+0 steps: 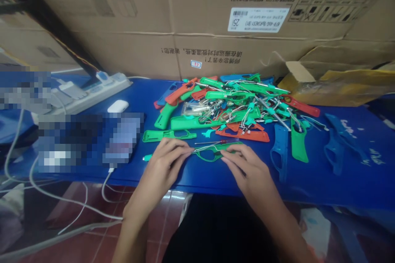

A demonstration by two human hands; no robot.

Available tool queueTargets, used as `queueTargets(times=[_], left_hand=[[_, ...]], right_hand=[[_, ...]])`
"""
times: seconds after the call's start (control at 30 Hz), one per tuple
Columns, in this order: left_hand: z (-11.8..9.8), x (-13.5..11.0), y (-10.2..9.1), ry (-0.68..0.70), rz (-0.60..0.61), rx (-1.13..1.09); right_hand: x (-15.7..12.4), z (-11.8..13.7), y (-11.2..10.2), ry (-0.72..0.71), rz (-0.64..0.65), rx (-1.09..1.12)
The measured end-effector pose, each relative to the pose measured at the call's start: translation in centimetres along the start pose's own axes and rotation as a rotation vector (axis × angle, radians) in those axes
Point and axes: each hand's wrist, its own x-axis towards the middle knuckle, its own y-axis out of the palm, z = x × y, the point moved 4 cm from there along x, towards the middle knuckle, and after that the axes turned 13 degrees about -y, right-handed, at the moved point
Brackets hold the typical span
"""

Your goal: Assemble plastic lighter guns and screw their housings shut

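My left hand (166, 160) and my right hand (247, 166) meet at the front of the blue table (339, 181). Between their fingertips lies a green plastic handle shell (210, 154) with a thin metal rod along its top. Each hand pinches one end of it, fingers pressed together. Just behind it lies another green shell (168, 134). Further back is a heap of green, orange and blue handle shells with wires and rods (237, 107).
Loose blue shells (335, 148) lie to the right. On the left are a white power strip (92, 90), a white earbud case (117, 106) and cables hanging off the edge. Cardboard boxes (216, 20) wall off the back.
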Motion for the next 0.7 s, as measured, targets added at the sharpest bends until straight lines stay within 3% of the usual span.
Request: queueTargets(times=[0.4, 0.7], left_hand=[[-0.15, -0.19, 0.01, 0.002, -0.028, 0.04], [-0.46, -0.41, 0.51, -0.038, 0.004, 0.236]], right_hand=[[-0.37, 0.32, -0.15, -0.031, 0.013, -0.05], [-0.45, 0.1, -0.3, -0.068, 0.046, -0.057]])
